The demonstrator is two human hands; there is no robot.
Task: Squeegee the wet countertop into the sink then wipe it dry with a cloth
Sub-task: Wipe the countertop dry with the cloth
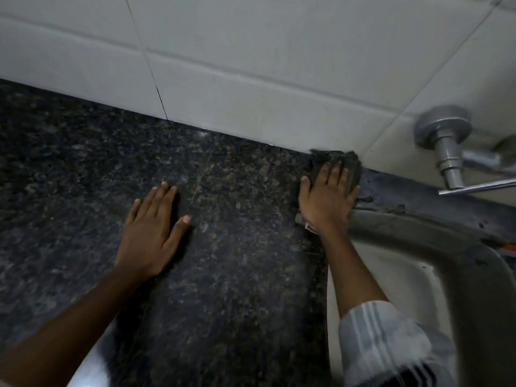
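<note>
Right hand (326,196) presses flat on the cloth (346,163) beside the sink (391,227); left hand (152,227) lies flat on the countertop (237,219).

There is 1 view, from a camera on the person's head. It looks forward and down, tilted, from close above the dark countertop (223,219). The tiled wall (251,65) fills the top, and the sink (474,275) sits at the right edge.

left hand (152,227): flat, palm down, fingers straight and together, thumb splayed, forearm bare | right hand (325,195): flat, palm down, fingers spread and extended, striped sleeve pushed up forearm
</note>
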